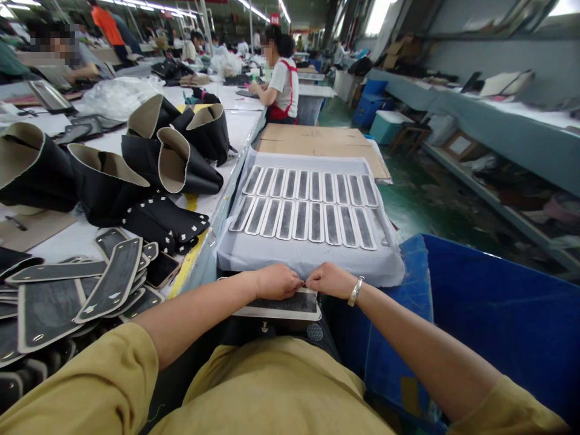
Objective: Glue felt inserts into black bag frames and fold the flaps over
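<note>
In my lap, below the table's front edge, lies a long panel (pixel 281 308) with a dark middle and a pale border. My left hand (pixel 280 281) is closed, its thumb and fingertips pinched at the panel's far edge. My right hand (pixel 330 280), with a silver bracelet on the wrist, pinches the same edge close to its right end. The fingertips of both hands nearly meet; the exact spot they grip is partly hidden. Just beyond, two rows of dark, pale-edged strips (pixel 301 220) lie face up on a white cloth (pixel 254 257).
At left, a table holds a pile of pale-edged panels (pixel 111 284), a phone (pixel 163 269) and upright black rolled pieces (pixel 102 181). A blue bin (pixel 498 326) stands at right. Cardboard (pixel 317 142) lies behind the cloth. A person in a red apron (pixel 283 90) works farther back.
</note>
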A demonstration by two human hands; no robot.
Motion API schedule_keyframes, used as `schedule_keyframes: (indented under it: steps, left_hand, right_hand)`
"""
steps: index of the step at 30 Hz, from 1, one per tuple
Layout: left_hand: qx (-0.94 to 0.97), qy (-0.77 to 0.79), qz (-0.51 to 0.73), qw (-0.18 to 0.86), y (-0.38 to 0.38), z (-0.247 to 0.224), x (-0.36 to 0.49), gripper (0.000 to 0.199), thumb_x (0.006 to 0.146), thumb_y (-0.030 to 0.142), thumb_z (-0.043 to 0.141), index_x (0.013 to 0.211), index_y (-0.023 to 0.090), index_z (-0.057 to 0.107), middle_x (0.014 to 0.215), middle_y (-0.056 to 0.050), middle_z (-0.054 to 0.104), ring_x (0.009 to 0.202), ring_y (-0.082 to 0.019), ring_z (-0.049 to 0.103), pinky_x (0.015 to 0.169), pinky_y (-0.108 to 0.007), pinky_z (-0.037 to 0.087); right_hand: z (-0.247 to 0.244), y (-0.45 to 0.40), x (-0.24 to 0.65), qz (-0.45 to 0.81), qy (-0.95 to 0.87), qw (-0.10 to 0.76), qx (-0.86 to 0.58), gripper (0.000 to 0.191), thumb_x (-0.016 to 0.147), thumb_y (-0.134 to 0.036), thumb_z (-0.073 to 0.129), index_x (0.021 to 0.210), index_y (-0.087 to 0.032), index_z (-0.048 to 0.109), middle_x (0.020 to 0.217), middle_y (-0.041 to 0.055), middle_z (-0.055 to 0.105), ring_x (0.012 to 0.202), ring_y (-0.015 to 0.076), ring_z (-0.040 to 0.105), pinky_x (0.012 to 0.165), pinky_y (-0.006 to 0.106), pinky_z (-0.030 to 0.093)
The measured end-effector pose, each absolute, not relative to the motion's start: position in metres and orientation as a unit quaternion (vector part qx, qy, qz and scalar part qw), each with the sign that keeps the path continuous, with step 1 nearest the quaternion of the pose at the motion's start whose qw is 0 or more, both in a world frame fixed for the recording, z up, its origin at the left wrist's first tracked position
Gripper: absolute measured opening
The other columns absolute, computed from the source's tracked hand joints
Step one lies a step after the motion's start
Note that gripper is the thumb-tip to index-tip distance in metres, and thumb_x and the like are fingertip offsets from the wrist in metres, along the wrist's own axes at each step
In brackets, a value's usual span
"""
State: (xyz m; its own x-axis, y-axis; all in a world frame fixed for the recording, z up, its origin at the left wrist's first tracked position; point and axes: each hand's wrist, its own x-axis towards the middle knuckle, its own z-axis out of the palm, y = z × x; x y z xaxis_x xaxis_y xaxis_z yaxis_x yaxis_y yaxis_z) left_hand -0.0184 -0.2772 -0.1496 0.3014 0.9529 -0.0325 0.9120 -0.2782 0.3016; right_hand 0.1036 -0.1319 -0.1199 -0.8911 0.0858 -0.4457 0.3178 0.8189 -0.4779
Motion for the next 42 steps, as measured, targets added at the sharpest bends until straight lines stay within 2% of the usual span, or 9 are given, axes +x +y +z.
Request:
schedule_keyframes:
  steps: [6,11,16,20,24,28,32,35,42]
  left_hand:
    - [0.773,0.598,0.123,0.172,-0.281,-0.142,-0.015,0.025,0.074,0.016,0.048,0.092,0.013,0.065,0.084,-0.011,0.067,0.074,-0.022,0.062,0.068,-0.028,0.044]
    - [0.581,0.652,0.253,0.416,-0.283,-0.135,-0.033,0.027,0.067,0.013,0.051,0.086,0.018,0.071,0.09,-0.002,0.071,0.086,-0.02,0.061,0.081,-0.025,0.042]
    - [0.487,0.637,0.308,0.512,-0.289,-0.145,-0.062,0.032,0.069,0.021,0.053,0.094,0.013,0.07,0.09,-0.003,0.071,0.083,-0.017,0.063,0.076,-0.023,0.046]
    - [0.433,0.622,0.323,0.567,-0.29,-0.151,-0.07,0.034,0.065,0.029,0.062,0.093,0.013,0.071,0.091,-0.005,0.071,0.08,-0.017,0.063,0.073,-0.024,0.048]
    - [0.409,0.629,0.312,0.583,-0.284,-0.15,-0.071,0.032,0.059,0.035,0.071,0.083,0.014,0.073,0.076,-0.005,0.071,0.065,-0.014,0.06,0.063,-0.024,0.046]
    - [0.418,0.639,0.302,0.57,-0.281,-0.149,-0.071,0.03,0.057,0.035,0.073,0.078,0.014,0.074,0.065,-0.002,0.068,0.058,-0.012,0.055,0.061,-0.023,0.043]
    - [0.441,0.653,0.295,0.54,-0.281,-0.147,-0.069,0.026,0.056,0.032,0.074,0.075,0.014,0.074,0.062,0.0,0.066,0.058,-0.011,0.053,0.062,-0.022,0.041]
    - [0.453,0.66,0.291,0.525,-0.281,-0.145,-0.068,0.022,0.057,0.028,0.073,0.073,0.015,0.074,0.062,0.001,0.066,0.058,-0.011,0.052,0.063,-0.022,0.04]
    - [0.45,0.681,0.287,0.502,-0.283,-0.144,-0.063,0.02,0.057,0.027,0.072,0.073,0.015,0.074,0.057,0.003,0.063,0.055,-0.01,0.05,0.058,-0.021,0.038]
  right_hand:
    - [-0.109,-0.136,0.087,-0.265,0.914,0.278,0.132,0.023,0.066,-0.019,0.052,0.075,-0.013,0.072,0.052,0.0014,0.056,0.046,0.0093,0.047,0.045,0.019,0.034]
    - [-0.099,-0.138,0.075,-0.255,0.909,0.3,0.135,0.02,0.062,-0.015,0.057,0.072,-0.01,0.072,0.056,0.0056,0.06,0.049,0.0121,0.05,0.046,0.021,0.037]
    - [-0.105,-0.131,0.066,-0.333,0.86,0.35,0.165,0.025,0.064,-0.024,0.06,0.085,-0.015,0.072,0.07,0.0036,0.064,0.063,0.013,0.056,0.05,0.018,0.045]
    - [-0.111,-0.13,0.062,-0.38,0.833,0.358,0.184,0.027,0.064,-0.034,0.063,0.082,-0.016,0.07,0.072,0.003,0.062,0.069,0.0145,0.056,0.053,0.021,0.049]
    - [-0.116,-0.129,0.062,-0.405,0.825,0.351,0.179,0.028,0.063,-0.036,0.064,0.081,-0.016,0.071,0.069,0.0017,0.061,0.067,0.0144,0.054,0.055,0.022,0.048]
    - [-0.127,-0.122,0.066,-0.415,0.844,0.313,0.135,0.031,0.063,-0.041,0.065,0.079,-0.016,0.073,0.068,0.0003,0.064,0.067,0.014,0.055,0.064,0.023,0.045]
    - [-0.14,-0.116,0.069,-0.41,0.863,0.278,0.1,0.038,0.063,-0.049,0.064,0.082,-0.017,0.074,0.082,0.0013,0.069,0.079,0.0184,0.058,0.072,0.025,0.043]
    - [-0.145,-0.115,0.068,-0.41,0.863,0.279,0.096,0.044,0.064,-0.053,0.063,0.085,-0.017,0.074,0.084,0.0022,0.07,0.083,0.0208,0.059,0.074,0.026,0.044]
    - [-0.15,-0.125,0.062,-0.451,0.841,0.281,0.097,0.041,0.065,-0.047,0.065,0.094,-0.019,0.072,0.091,0.0027,0.07,0.088,0.0208,0.06,0.081,0.026,0.044]
